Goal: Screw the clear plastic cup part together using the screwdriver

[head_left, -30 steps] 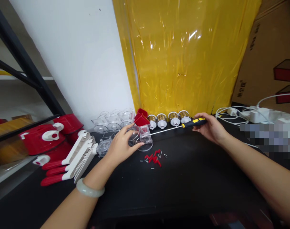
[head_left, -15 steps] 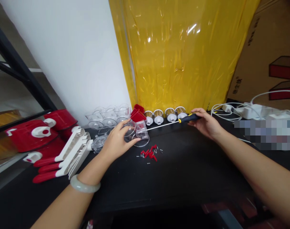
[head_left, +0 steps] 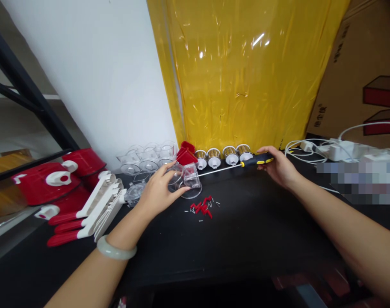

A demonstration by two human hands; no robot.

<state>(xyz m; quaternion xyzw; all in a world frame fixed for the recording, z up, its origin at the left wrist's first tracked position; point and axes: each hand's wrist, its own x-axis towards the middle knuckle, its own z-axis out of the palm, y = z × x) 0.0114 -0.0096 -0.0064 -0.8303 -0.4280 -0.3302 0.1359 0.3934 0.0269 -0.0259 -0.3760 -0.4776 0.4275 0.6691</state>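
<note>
My left hand (head_left: pixel 161 188) grips a clear plastic housing (head_left: pixel 191 175) that rests on the black table, thumb in front and fingers over its top. My right hand (head_left: pixel 276 166) is closed around the handle end of a black and yellow screwdriver (head_left: pixel 252 161). The long shaft lies almost level, pointing left, and its tip meets the square end of the clear housing. Whether a screw sits at the tip is too small to tell. Just in front lie small red plastic parts (head_left: pixel 203 208) with several loose screws (head_left: pixel 211 204) around them.
Several drum graters (head_left: pixel 214 158) and a red part (head_left: pixel 186 152) stand along the yellow-wrapped panel. More clear housings (head_left: pixel 143 160) are behind my left hand. White and red handles (head_left: pixel 95 209) and red bases (head_left: pixel 50 184) sit left. Cables and white adapters (head_left: pixel 341 149) lie right.
The screwdriver handle has turned, so its yellow patches now face me, and my right fingers have shifted around it. My left hand and the housing stay in place.
</note>
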